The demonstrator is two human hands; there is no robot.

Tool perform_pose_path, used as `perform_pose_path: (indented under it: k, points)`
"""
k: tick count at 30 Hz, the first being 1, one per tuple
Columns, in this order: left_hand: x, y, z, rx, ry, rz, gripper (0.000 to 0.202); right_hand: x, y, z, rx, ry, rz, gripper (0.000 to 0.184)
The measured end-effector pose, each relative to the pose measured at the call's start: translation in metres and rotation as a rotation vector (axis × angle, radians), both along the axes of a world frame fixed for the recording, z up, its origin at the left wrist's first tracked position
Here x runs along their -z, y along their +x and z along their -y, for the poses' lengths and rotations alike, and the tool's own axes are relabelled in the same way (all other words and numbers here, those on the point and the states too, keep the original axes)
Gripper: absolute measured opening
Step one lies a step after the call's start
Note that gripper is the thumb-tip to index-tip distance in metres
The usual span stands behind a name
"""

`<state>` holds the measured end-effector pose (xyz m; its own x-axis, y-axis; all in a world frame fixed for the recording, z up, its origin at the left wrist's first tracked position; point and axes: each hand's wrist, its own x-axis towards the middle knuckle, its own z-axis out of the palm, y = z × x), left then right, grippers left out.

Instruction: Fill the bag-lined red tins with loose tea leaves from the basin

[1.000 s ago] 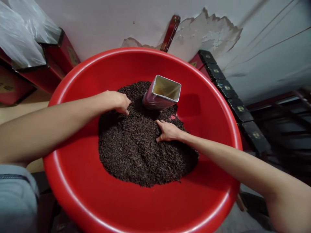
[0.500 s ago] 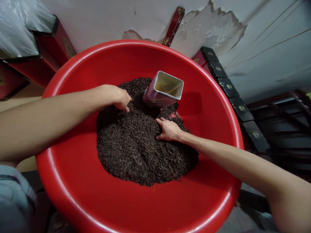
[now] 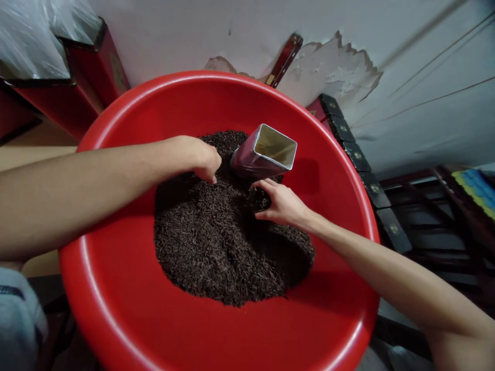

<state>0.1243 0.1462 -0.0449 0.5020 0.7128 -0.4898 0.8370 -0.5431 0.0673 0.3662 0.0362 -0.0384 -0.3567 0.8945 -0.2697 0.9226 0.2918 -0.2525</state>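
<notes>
Two bare hands are being worked through dark loose tea [image 3: 216, 247] heaped in a red basin [image 3: 127, 304]; the right hand [image 3: 284, 205], now nearer the open tin [image 3: 265, 153], is closing on leaves, the left hand [image 3: 201, 157] curled.

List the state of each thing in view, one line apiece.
Basin: upright, holding a heap of dark loose leaves.
Leaves: piled toward the middle and far side, red bottom bare around them.
Tin: open, lidless, tilted, base sunk in the leaves.
Left hand: curled, fingertips in the leaves.
Right hand: cupped around a clump of leaves beside the tin.
Black boxes: closed, in a row by the wall.
</notes>
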Motion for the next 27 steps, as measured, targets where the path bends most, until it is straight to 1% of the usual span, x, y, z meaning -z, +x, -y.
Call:
perform_pose_path:
  k: [3, 6, 8, 10, 11, 13, 16, 20, 22, 24, 27]
  points:
    - [-0.006, 0.000, 0.004, -0.020, -0.034, 0.028, 0.067, -0.026, 0.002, -0.009, 0.001, 0.113, -0.062, 0.068]
    - [-0.020, 0.002, 0.011, -0.058, -0.072, 0.033, 0.056, -0.056, 0.006, -0.026, -0.001, 0.223, -0.103, 0.067]
    - [-0.029, 0.004, 0.017, -0.070, -0.077, 0.020, 0.052, -0.073, 0.009, -0.043, -0.002, 0.294, -0.112, 0.065]
    - [-0.035, 0.006, 0.022, -0.040, -0.061, -0.024, 0.051, -0.083, 0.011, -0.062, -0.015, 0.381, -0.107, 0.063]
    - [-0.036, 0.007, 0.023, -0.011, -0.052, -0.048, 0.050, -0.085, 0.013, -0.072, -0.024, 0.428, -0.099, 0.062]
    - [-0.037, 0.007, 0.025, 0.038, -0.046, -0.080, 0.048, -0.083, 0.014, -0.091, -0.048, 0.514, -0.078, 0.063]
    - [-0.036, 0.007, 0.024, 0.048, -0.064, -0.090, 0.048, -0.065, 0.014, -0.108, -0.105, 0.602, -0.061, 0.061]
    - [-0.037, 0.007, 0.025, 0.037, -0.091, -0.089, 0.049, -0.033, 0.014, -0.111, -0.185, 0.685, -0.011, 0.049]
    - [-0.039, 0.007, 0.026, 0.022, -0.102, -0.081, 0.046, -0.023, 0.018, -0.109, -0.198, 0.730, 0.004, 0.042]
    - [-0.040, 0.008, 0.028, 0.030, -0.105, -0.092, 0.046, -0.018, 0.023, -0.107, -0.203, 0.746, -0.020, 0.036]
    - [-0.040, 0.008, 0.029, 0.036, -0.109, -0.096, 0.048, -0.020, 0.027, -0.105, -0.222, 0.693, -0.073, 0.032]
